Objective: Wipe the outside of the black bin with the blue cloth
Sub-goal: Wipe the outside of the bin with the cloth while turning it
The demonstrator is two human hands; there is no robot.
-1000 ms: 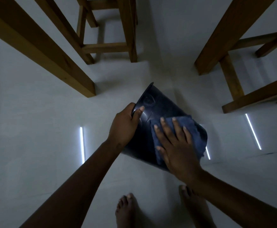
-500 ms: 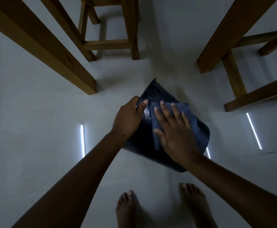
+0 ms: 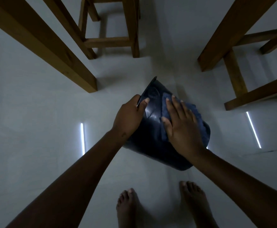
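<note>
Bin: we count one black bin [image 3: 152, 129], tilted on its side above the pale floor [image 3: 35, 129], its rim turned up and away from us; we take it as our landmark.
Cloth: one blue cloth [image 3: 198, 116], spread over the upper right of the bin's outer wall.
Hands: two. Our left hand [image 3: 128, 119] clamps the bin's rim on its left, thumb on the outside, other fingers curled over the edge. Our right hand [image 3: 182, 127] lies flat on the cloth, fingers spread and pressing it against the bin.
Feet: two bare feet [image 3: 128, 209], below the bin on the floor.
Furniture: several wooden legs [image 3: 52, 46] stand beyond the bin, left and right; we cannot tell how many pieces they belong to.
Light strips: three bright reflections [image 3: 82, 139] on the floor, one left of the bin, one just at its right edge, one farther right.
Change: half a second ago the right hand sat lower on the wall; it has slid the cloth up toward the rim. The left grip is unchanged.
</note>
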